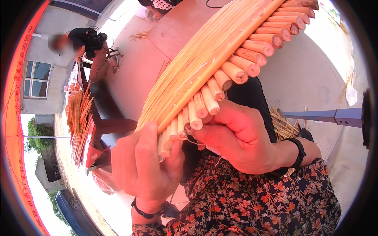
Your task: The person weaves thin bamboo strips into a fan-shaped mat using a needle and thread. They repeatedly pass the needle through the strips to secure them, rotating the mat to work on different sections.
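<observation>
A panel of pale stalks (204, 47) slants across the middle, its stalks laid side by side, with a thicker smooth strip (212, 69) running along them. Round cut stalk ends (252, 57) stick out in a row below that strip. My left hand (138, 165) is closed around the panel's near lower corner, thumb and fingers over the last stalks. My right hand (240, 137) has its fingers pinched together just under the stalk ends, touching them. A thin thread-like line shows by its fingertips; what they hold is mostly hidden.
A table at left carries a heap of loose stalks (78, 114). Beyond it a person in dark clothes (88, 43) bends forward. More stalks (285, 124) lie on the floor at right, near a blue metal pole (323, 115). Another person's patterned clothing (163, 4) shows at the top.
</observation>
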